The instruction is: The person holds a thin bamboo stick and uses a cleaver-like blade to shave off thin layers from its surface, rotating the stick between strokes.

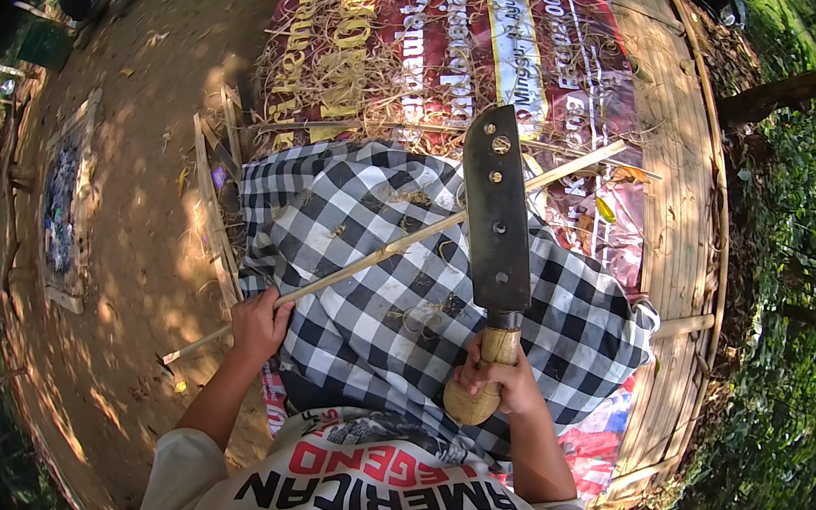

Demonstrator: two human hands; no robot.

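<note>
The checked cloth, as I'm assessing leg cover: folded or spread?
Spread, though rumpled: the checked cloth fans out widely, its checks showing in a broad sheet beneath the knife and wooden strip.

Room opens over the checkered cloth [360,322], but the stick [378,257] and machete [499,265], perhaps touching, bar the way beyond.

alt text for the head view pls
A person holds a dark-bladed knife by its wooden handle in the right grip; the left grip holds a long, thin wooden strip that slants across a black-and-white checked cloth. Beyond, shavings litter a red banner.
</note>
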